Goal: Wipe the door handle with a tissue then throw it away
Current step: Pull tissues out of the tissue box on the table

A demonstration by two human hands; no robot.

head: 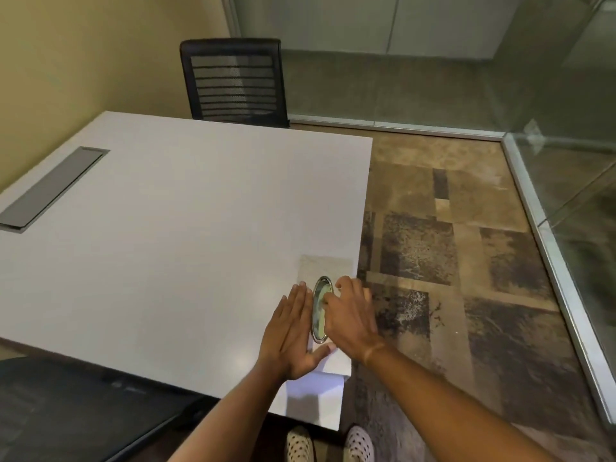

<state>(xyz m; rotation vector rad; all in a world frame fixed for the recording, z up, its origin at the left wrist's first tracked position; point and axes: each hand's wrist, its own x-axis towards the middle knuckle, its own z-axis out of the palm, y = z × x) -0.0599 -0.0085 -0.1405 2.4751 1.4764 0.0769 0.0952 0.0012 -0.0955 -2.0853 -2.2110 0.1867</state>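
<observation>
A pale tissue box (328, 266) lies flat on the near right corner of the white table (186, 208). Its top has an oval metal-rimmed opening (320, 340) with tissue (319, 316) showing inside. My left hand (293, 331) lies flat along the left side of the opening, fingers straight, thumb across the box's near end. My right hand (350, 315) comes in from the right, its thumb and fingertips pinched together on the tissue in the opening. No door handle is in view.
A black mesh chair (233, 81) stands at the table's far side, and another dark chair (83, 405) sits at the near left. A grey cable hatch (53, 186) is set in the tabletop. Patterned carpet (450, 261) runs right to glass partitions (566, 195). My shoes (300, 445) show below.
</observation>
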